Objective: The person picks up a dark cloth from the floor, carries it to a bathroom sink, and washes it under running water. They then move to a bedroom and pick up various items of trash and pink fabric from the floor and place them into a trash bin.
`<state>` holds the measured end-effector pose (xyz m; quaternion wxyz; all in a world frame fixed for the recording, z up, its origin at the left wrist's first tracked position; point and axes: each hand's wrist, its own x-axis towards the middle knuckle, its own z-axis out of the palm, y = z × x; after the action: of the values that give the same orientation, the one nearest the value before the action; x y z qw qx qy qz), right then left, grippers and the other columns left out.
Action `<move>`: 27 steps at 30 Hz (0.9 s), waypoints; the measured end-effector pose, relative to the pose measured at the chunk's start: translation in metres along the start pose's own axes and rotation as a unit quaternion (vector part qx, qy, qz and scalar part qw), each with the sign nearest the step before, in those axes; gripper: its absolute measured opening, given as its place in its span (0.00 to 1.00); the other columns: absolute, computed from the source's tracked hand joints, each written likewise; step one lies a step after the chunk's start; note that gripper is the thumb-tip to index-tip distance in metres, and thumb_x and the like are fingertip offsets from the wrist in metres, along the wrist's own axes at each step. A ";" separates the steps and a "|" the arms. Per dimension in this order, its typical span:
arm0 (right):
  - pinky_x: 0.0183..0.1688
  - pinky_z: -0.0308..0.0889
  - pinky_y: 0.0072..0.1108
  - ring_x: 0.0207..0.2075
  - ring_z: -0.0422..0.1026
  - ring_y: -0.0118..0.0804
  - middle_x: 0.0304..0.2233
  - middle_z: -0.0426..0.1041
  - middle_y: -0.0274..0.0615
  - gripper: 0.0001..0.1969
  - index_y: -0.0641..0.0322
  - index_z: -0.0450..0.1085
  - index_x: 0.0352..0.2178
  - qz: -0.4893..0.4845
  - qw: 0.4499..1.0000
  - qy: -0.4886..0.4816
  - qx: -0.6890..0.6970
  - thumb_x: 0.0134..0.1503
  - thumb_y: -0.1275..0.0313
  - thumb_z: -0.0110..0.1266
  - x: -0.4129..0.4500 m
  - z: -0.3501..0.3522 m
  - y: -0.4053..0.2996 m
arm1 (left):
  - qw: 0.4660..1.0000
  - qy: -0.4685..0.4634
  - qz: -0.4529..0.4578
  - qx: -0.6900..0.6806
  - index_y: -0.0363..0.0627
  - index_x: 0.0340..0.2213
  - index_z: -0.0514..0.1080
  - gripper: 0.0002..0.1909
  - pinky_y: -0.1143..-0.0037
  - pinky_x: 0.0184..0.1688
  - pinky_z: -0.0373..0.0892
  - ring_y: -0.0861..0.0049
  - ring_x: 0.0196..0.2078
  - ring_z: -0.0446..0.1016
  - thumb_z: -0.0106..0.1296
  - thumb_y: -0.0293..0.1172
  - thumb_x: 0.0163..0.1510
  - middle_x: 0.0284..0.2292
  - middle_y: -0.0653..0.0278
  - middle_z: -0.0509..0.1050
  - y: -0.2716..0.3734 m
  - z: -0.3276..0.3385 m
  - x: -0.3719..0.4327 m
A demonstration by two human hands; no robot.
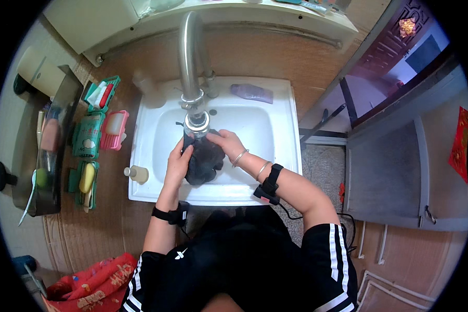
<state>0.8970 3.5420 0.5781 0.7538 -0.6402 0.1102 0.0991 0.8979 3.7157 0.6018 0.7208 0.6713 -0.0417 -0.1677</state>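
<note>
A dark, bunched cloth point(204, 160) hangs in the basin of a white sink point(253, 191), below the mouth of a curved metal faucet point(189, 58). My left hand point(177, 158) grips its left edge, with the thumb lying on the fabric. On the opposite upper edge, the thumb and fingers of my right hand point(230, 144) hold the cloth close to the spout. Part of the cloth's top is hidden behind the faucet head. Whether water is running cannot be told clearly.
A pump bottle point(140, 174) stands at the sink's left rim; a purple bottle point(251, 93) lies on the back ledge. Wall-mounted soap holders point(119, 145) and a dark bin-like rack point(58, 175) are at left. A shelf point(226, 13) spans the back. A grey cabinet door point(384, 175) is at right.
</note>
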 end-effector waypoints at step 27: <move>0.30 0.66 0.18 0.28 0.70 0.29 0.30 0.70 0.38 0.17 0.65 0.66 0.35 0.207 0.931 -0.298 0.049 0.49 0.62 0.46 0.027 -0.031 0.016 | 0.972 -0.060 0.017 -0.226 0.40 0.50 0.52 0.29 0.78 0.43 0.66 0.75 0.39 0.68 0.47 0.19 0.45 0.37 0.57 0.66 0.056 0.007 -0.013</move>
<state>0.9169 3.5141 0.5504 0.7449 -0.5067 0.0156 0.4338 0.8943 3.7148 0.6596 0.8531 0.4784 -0.0573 -0.2003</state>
